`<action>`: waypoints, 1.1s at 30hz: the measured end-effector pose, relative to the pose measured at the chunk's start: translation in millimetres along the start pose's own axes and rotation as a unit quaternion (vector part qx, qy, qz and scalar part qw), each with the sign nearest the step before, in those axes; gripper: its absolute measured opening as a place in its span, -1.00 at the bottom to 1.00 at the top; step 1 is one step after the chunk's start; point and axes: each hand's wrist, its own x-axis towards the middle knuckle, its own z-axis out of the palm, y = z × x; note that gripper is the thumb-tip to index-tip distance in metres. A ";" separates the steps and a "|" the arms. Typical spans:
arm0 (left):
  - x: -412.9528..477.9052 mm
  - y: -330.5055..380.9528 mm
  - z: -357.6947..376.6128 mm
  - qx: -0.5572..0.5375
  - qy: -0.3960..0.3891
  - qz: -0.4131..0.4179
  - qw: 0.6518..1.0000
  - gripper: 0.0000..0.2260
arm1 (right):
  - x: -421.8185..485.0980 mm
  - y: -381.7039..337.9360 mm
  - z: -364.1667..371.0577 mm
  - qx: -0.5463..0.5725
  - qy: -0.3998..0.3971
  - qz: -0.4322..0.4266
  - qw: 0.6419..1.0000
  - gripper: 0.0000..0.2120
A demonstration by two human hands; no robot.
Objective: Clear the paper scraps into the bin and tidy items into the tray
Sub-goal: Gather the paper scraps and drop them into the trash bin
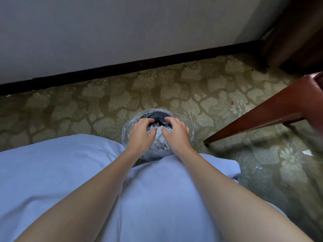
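A small round bin (pixel 189 132) lined with a clear plastic bag stands on the carpet right below me. White paper scraps (pixel 159 137) fill its lower half. My left hand (pixel 140 135) and my right hand (pixel 176 133) hover side by side over the bin's mouth, palms down, fingers spread and curled, thumbs nearly meeting above the scraps. Neither hand visibly holds anything. No tray is in view.
A reddish wooden furniture leg (pixel 258 119) slants across the carpet to the right of the bin. A few small paper scraps (pixel 307 152) lie on the patterned carpet at the right. A white wall with a dark skirting board (pixel 122 66) runs behind. My light blue clothing fills the foreground.
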 end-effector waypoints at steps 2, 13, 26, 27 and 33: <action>-7.6 6.7 -6.5 0.019 -0.006 0.024 1.000 -0.70 | -11.4 -6.1 -10.1 -0.017 -0.002 -0.021 1.000 -0.60; -55.7 79.9 -54.5 0.079 -0.004 0.121 0.990 -0.72 | -84.6 -28.1 -106.6 -0.045 0.048 -0.050 0.997 -0.61; -129.0 201.1 -96.6 0.137 0.023 0.274 0.952 -0.65 | -199.0 -49.8 -233.8 -0.118 0.133 -0.104 0.979 -0.62; -135.1 210.2 -98.1 0.140 0.023 0.285 0.948 -0.65 | -209.3 -48.8 -243.2 -0.125 0.139 -0.104 0.977 -0.62; -166.3 263.0 -109.0 0.154 0.025 0.347 0.925 -0.63 | -268.7 -52.9 -298.5 -0.109 0.188 -0.119 0.969 -0.65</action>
